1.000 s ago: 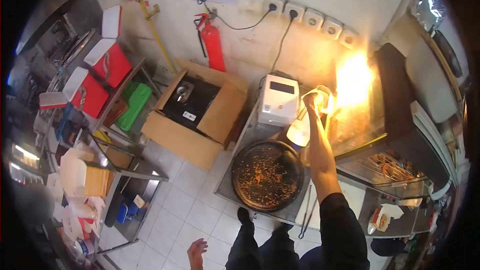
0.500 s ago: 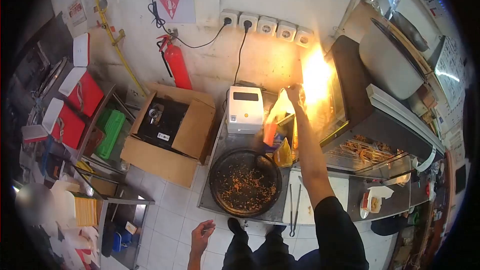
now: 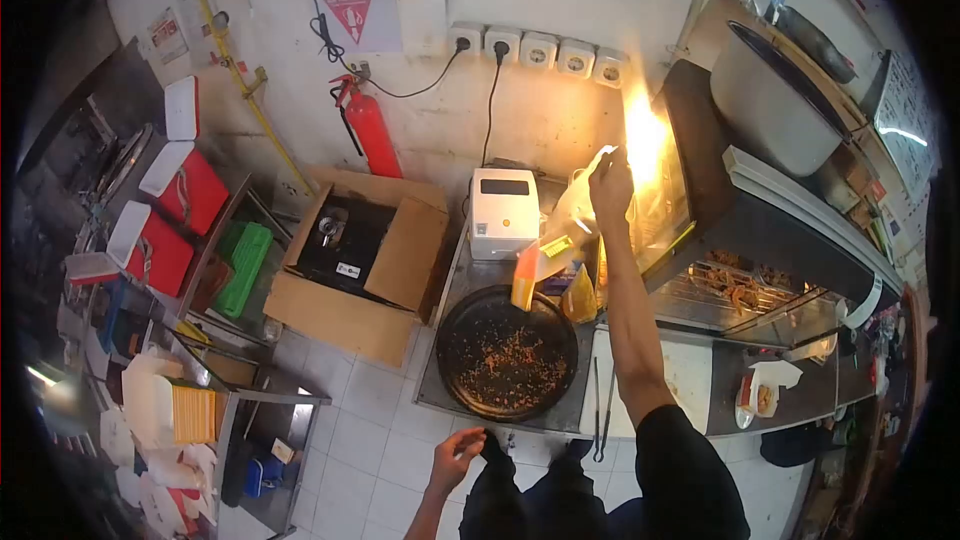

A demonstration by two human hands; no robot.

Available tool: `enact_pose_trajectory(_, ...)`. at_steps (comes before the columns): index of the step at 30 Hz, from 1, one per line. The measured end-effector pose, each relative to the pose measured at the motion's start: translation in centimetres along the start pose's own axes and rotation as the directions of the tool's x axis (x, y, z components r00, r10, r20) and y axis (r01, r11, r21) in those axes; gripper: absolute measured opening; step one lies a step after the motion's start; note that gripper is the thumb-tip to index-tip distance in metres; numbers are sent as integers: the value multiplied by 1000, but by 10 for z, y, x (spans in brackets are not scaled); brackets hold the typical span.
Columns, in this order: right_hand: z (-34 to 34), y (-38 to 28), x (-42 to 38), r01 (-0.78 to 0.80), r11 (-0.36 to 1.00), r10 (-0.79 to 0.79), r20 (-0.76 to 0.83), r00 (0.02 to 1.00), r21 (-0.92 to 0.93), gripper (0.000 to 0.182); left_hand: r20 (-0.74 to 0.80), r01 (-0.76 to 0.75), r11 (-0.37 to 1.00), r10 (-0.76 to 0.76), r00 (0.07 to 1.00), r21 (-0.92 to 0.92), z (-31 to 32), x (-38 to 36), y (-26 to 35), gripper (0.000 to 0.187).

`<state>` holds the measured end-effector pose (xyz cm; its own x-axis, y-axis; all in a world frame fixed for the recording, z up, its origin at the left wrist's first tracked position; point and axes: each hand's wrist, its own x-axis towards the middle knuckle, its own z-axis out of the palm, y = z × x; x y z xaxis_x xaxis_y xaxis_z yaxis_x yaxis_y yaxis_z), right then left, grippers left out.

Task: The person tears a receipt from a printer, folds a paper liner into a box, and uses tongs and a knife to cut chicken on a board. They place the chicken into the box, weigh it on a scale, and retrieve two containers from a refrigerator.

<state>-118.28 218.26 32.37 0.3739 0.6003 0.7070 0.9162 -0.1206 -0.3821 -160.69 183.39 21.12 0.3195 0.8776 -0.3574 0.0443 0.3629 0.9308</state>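
My right hand (image 3: 612, 185) is closed on the top of a pale plastic bag (image 3: 572, 218) with orange and yellow at its lower end. The bag hangs tilted beside the glowing glass cabinet (image 3: 665, 185), its lower end near the far rim of a round black pan (image 3: 440, 365). Brown-orange crumbs (image 3: 515, 365) lie scattered in the pan. My left hand (image 3: 457, 458) is held low in front of the counter, left of my legs, fingers loosely bent, nothing visible in it.
A white label printer (image 3: 504, 215) and a yellow packet (image 3: 579, 297) stand behind the pan. Metal tongs (image 3: 603, 410) lie on a white cutting board (image 3: 685, 375). Left are an open cardboard box (image 3: 340, 325) and a red fire extinguisher (image 3: 372, 130); right, a food box (image 3: 765, 390).
The bag's lower end has swung left and toward the pan, below my right hand. My left hand has risen slightly. The whole view has shifted a little.
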Motion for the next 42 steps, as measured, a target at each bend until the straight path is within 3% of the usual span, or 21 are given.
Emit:
enact_pose_trajectory(2,0,6,-12,115,992,-119,-73,990,-54,18,25,-47,997,46,999,58,10,10,15,25)
enact_pose_trajectory(5,-65,-49,-4,-17,913,79,-137,987,407,11,-63,-248,966,253,965,76,28,46,45,20)
enact_pose_trajectory(9,-136,-92,-85,-304,725,121,319,940,618,13,-171,-368,907,337,926,-206,58,85,111,17)
enact_pose_trajectory(11,-141,-83,-150,-506,559,120,539,834,657,12,-207,-440,892,413,887,-106,78,95,140,17)
enact_pose_trajectory(14,-170,-81,-225,-643,509,136,684,716,572,12,-124,-395,892,376,918,-219,121,102,147,15)
enact_pose_trajectory(15,-190,-86,-236,-722,380,153,730,666,579,10,-130,-382,898,362,923,-218,127,101,133,15)
enact_pose_trajectory(16,-204,-88,-242,-784,241,164,772,614,572,8,-70,-421,903,416,906,-80,132,107,111,11)
enact_pose_trajectory(17,-212,-82,-246,-792,233,169,778,605,565,8,5,-461,885,461,887,58,136,113,92,9)
enact_pose_trajectory(19,-231,-62,-258,-825,241,247,790,562,512,6,-34,-431,902,431,902,18,148,114,66,10)
enact_pose_trajectory(21,-241,-30,-270,-834,254,252,799,546,490,8,-76,-399,916,396,915,-32,163,105,47,11)
enact_pose_trajectory(23,-255,-3,-275,-757,193,323,688,650,624,10,-164,-220,973,228,960,64,173,84,66,10)
enact_pose_trajectory(24,-262,9,-273,-679,382,368,571,734,627,16,-142,-309,951,310,940,34,179,75,75,10)
enact_pose_trajectory(25,-270,20,-274,-683,375,377,569,730,627,16,-134,-305,951,308,942,42,189,74,69,10)
enact_pose_trajectory(28,-304,45,-275,-548,740,377,435,818,389,19,-274,-421,894,447,851,152,229,65,59,17)
enact_pose_trajectory(31,-345,46,-267,-332,841,265,209,941,428,16,-236,-450,846,518,822,287,268,50,72,16)
enact_pose_trajectory(33,-372,40,-265,-279,787,76,362,929,551,17,-174,-519,790,590,788,327,293,41,70,16)
enact_pose_trajectory(36,-371,66,-274,-327,767,-2,511,859,552,23,-113,-582,721,659,744,376,329,22,79,16)
enact_pose_trajectory(38,-356,100,-281,-553,552,-3,664,747,625,28,-146,-522,759,610,779,388,347,16,80,15)
enact_pose_trajectory(39,-357,107,-285,-550,545,-34,672,739,633,28,-176,-512,761,611,772,398,354,12,77,15)
enact_pose_trajectory(41,-363,116,-288,-818,54,-38,820,571,572,24,-100,-614,668,707,701,421,371,4,76,18)
enact_pose_trajectory(42,-359,131,-293,-821,67,-108,822,559,567,24,-61,-665,621,748,660,414,382,-3,76,21)
